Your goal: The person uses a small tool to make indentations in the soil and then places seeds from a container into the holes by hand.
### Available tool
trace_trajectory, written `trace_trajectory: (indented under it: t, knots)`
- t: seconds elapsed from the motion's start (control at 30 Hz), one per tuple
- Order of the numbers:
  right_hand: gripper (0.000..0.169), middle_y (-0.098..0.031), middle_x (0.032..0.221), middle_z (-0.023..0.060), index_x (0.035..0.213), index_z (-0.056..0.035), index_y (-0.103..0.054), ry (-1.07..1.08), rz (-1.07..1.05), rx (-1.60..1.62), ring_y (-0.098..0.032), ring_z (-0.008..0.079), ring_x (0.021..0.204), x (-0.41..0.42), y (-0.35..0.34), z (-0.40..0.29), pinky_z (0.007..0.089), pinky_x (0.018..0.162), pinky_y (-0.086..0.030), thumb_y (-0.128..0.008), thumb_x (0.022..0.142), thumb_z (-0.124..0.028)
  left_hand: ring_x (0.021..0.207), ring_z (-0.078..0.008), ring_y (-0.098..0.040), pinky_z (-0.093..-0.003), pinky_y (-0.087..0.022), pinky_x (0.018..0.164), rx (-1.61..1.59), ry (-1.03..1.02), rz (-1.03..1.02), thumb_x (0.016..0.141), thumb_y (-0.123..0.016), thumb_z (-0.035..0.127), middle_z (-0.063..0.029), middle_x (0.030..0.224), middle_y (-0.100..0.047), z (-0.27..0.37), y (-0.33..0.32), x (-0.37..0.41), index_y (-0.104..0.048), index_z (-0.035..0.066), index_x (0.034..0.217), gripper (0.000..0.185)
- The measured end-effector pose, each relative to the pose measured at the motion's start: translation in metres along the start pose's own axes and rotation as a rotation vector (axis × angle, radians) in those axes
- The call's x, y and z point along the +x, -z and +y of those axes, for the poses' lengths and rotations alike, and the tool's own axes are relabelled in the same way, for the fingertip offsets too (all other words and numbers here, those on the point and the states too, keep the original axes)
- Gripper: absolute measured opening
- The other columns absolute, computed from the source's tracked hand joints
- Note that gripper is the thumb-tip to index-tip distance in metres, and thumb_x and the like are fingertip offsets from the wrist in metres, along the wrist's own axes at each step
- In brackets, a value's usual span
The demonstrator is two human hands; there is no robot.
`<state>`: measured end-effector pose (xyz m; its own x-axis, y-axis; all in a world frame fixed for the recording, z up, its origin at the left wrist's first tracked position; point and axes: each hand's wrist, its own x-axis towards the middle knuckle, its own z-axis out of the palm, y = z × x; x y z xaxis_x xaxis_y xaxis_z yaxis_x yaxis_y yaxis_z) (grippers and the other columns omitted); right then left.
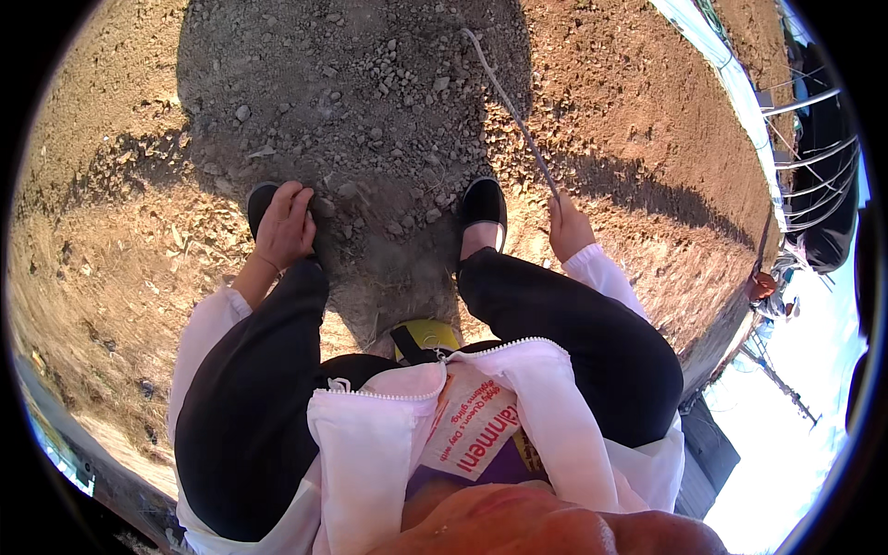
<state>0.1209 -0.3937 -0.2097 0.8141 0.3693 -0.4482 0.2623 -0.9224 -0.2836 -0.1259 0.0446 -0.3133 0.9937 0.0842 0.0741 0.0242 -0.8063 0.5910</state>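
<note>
My right hand [569,225] is closed around the near end of a thin, slightly bent stick [517,114]. From there the stick slants up and left over the soil, and its far end lies in my shadow. My left hand [286,222] is lowered beside my black shoe [259,201], fingers curled downward; whether anything is under the fingertips cannot be told. Between my feet is dry, crumbly soil with small clods [395,201]. Another black shoe [484,201] stands just left of my right hand.
A yellow and black object [427,336] is on the ground beneath me. Loose stones [388,73] lie ahead. Along the right edge run white plastic sheeting [746,90] and curved pale hoops [815,163].
</note>
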Motion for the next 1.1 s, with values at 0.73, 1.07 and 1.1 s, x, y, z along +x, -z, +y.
trace_trajectory:
  t: [0.73, 1.07, 1.1]
  knots:
    - [0.043, -0.067, 0.091, 0.026, 0.101, -0.0034, -0.06, 0.08, 0.135, -0.005, -0.064, 0.0466, 0.089, 0.227, 0.052, -0.123, 0.0543, 0.082, -0.049, -0.038, 0.106, -0.04, 0.118, -0.039, -0.054, -0.0435, -0.05, 0.097, -0.012, 0.013, -0.071, 0.077, -0.065, 0.004, -0.0181, 0.129, -0.048, -0.003, 0.001, 0.005, -0.056, 0.002, 0.125, 0.049]
    - [0.029, -0.06, 0.071, 0.0246, 0.103, -0.0031, -0.06, -0.167, 0.172, 0.065, -0.061, 0.0447, 0.068, -0.079, 0.03, 0.074, 0.0484, 0.061, -0.046, -0.047, 0.105, -0.029, 0.122, -0.0397, -0.051, -0.044, -0.048, 0.101, 0.004, -0.061, -0.029, 0.08, -0.065, 0.004, -0.0195, 0.126, -0.047, -0.005, -0.003, 0.004, -0.055, -0.002, 0.123, 0.045]
    - [0.029, -0.061, 0.073, 0.0255, 0.104, -0.0027, -0.06, -0.214, 0.157, 0.091, -0.062, 0.0458, 0.071, -0.095, 0.031, 0.073, 0.0488, 0.063, -0.046, -0.048, 0.105, -0.029, 0.122, -0.0405, -0.051, -0.0446, -0.047, 0.102, 0.015, -0.061, -0.029, 0.08, -0.065, 0.004, -0.0196, 0.125, -0.047, -0.004, -0.005, 0.007, -0.055, -0.002, 0.123, 0.044]
